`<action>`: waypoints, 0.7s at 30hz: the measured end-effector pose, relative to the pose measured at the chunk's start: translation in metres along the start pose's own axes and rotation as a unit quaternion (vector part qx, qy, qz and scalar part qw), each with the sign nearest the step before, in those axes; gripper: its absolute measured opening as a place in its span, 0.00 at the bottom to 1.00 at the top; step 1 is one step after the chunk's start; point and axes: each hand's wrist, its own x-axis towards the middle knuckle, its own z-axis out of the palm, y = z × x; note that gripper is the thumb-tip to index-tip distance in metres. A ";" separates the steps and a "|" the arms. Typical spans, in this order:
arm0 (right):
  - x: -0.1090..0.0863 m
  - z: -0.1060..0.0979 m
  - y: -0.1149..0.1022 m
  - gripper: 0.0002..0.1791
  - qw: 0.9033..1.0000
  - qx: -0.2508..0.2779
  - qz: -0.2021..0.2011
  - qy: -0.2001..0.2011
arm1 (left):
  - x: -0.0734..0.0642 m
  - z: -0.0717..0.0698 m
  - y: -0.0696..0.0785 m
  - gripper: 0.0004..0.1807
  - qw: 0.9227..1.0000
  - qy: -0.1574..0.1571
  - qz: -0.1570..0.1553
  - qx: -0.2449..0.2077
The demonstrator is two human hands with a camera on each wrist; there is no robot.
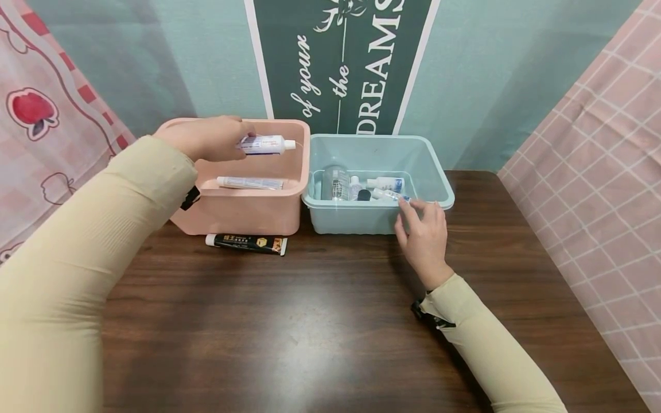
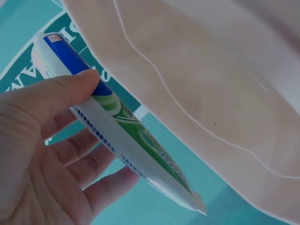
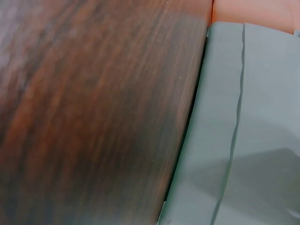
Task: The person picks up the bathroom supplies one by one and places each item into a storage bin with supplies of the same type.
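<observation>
My left hand (image 1: 219, 137) grips a toothpaste tube (image 1: 265, 145) above the pink bin (image 1: 242, 215), cap end to the right. In the left wrist view the tube (image 2: 136, 136) shows white, blue and green, with the thumb across its upper side and the fingers beneath. Another white tube (image 1: 250, 183) lies inside the pink bin. My right hand (image 1: 426, 238) is at the front rim of the light blue bin (image 1: 356, 221), fingertips beside a small white tube (image 1: 389, 195); whether they touch it I cannot tell. The right wrist view does not show that hand.
A clear bottle (image 1: 337, 183), a black cap (image 1: 364, 195) and a white-and-blue tube (image 1: 387, 183) lie in the blue bin. A black toothpaste tube (image 1: 248, 243) lies on the wooden table (image 1: 289, 321) before the pink bin. Cloth hangs behind and at both sides.
</observation>
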 end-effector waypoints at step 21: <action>0.000 0.000 0.000 0.17 1.000 0.007 -0.001 0.001 | 0.028 -0.002 -0.016 0.27 1.000 -0.009 -0.021 -0.019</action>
